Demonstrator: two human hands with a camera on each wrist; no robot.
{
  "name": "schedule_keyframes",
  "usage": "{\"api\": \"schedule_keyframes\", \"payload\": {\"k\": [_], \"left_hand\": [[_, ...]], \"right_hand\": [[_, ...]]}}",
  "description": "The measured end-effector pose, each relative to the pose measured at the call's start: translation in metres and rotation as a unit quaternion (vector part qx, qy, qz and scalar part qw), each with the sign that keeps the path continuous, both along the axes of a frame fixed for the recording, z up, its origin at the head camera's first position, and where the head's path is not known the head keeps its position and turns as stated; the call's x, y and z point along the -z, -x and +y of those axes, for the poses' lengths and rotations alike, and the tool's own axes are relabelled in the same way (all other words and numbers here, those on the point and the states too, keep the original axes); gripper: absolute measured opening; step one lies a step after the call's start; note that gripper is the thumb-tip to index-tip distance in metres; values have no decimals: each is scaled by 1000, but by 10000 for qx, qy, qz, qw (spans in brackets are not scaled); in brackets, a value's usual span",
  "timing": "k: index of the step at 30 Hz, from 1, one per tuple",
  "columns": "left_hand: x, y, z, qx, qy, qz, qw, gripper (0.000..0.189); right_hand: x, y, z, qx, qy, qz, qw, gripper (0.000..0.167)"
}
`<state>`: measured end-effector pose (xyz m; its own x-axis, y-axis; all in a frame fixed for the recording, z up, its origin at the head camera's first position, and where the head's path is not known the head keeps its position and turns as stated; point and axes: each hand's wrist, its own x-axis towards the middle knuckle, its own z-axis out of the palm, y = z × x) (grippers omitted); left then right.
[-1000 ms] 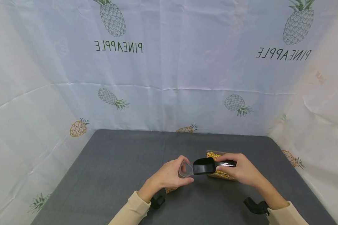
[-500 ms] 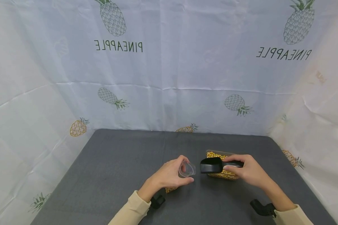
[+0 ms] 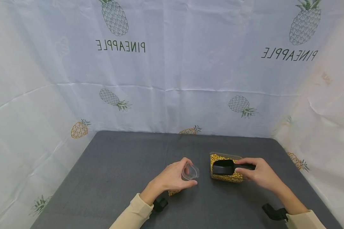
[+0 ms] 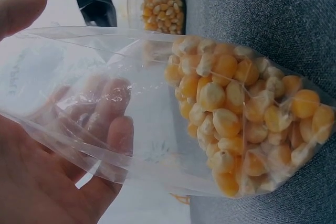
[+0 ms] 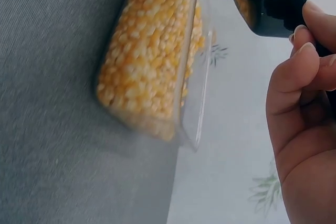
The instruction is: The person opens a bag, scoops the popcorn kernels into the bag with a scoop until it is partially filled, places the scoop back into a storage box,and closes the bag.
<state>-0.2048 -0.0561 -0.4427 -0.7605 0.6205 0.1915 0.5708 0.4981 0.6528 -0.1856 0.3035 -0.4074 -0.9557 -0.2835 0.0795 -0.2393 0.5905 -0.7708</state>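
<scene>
My left hand (image 3: 173, 176) grips the mouth of a clear plastic bag (image 4: 152, 156), thumb and fingers spread around its rounded opening. Yellow corn kernels (image 4: 226, 108) fill the bottom of this bag, which sits at the grey tabletop in the left wrist view. A black scoop (image 3: 223, 167) is in my right hand (image 3: 259, 173), its handle pinched between thumb and fingers. The scoop hangs over a clear rectangular container (image 3: 227, 155) of corn kernels (image 5: 147, 51). In the right wrist view its bowl shows above the rim, apart from the kernels.
A dark grey cloth (image 3: 126, 165) covers the table. Behind and along both sides hangs a white curtain (image 3: 166, 70) with pineapple prints. Black wrist-camera mounts (image 3: 275, 212) stick out below both wrists.
My right hand has carried the scoop rightward, away from the bag's mouth to above the container. The left hand and the bag stay in place.
</scene>
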Motion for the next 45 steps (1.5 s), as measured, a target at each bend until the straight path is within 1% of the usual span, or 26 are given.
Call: {"api": "schedule_keyframes", "payload": {"k": [5,12,26,31,37,45], "left_hand": [[0,0,0,-3,-2,7,10000,57],[0,1,0,-19,-2,8,10000,57],[1,1,-1,-31,-31,-52,10000,57],[1,0,-1,-20,-62,-55,10000,56],[1,0,-1,-21,-78,-42,10000,55],[1,0,-1,-10,-80,-96,9999,56]], "right_hand": [[2,2,9,117,-100,-15,9999,36],[5,4,23,136,-192,-75,9997,39],[12,5,40,364,-464,-271,9979,43],[12,6,44,439,-668,-310,9963,45],[9,8,48,531,-732,-355,9953,46],[7,11,51,619,-881,-289,9938,47]]}}
